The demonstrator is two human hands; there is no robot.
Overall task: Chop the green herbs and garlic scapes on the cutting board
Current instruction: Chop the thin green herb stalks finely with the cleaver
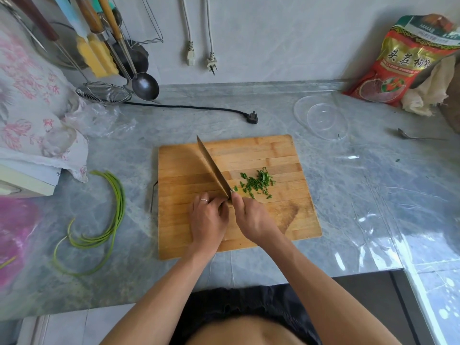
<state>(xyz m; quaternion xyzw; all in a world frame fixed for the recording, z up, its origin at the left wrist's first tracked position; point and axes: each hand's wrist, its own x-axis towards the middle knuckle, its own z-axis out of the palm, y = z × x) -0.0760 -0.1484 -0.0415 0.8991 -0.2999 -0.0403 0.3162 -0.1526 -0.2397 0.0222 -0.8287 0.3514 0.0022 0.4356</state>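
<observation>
A wooden cutting board (261,150) lies on the grey marble counter. A small pile of chopped green herbs (258,183) sits on its right half. My right hand (254,217) grips the handle of a cleaver (211,165), whose blade stands on edge just left of the pile. My left hand (207,217) has its fingers curled beside the blade's heel; what it holds, if anything, is hidden. Several long garlic scapes (117,202) lie uncut on the counter left of the board.
A clear plastic bowl (321,118) sits behind the board at right, a spoon (410,136) and a red bag (403,61) beyond it. A black plug and cord (252,117) lie behind the board. Hanging utensils, a strainer (103,92) and a floral cloth (32,115) fill the left.
</observation>
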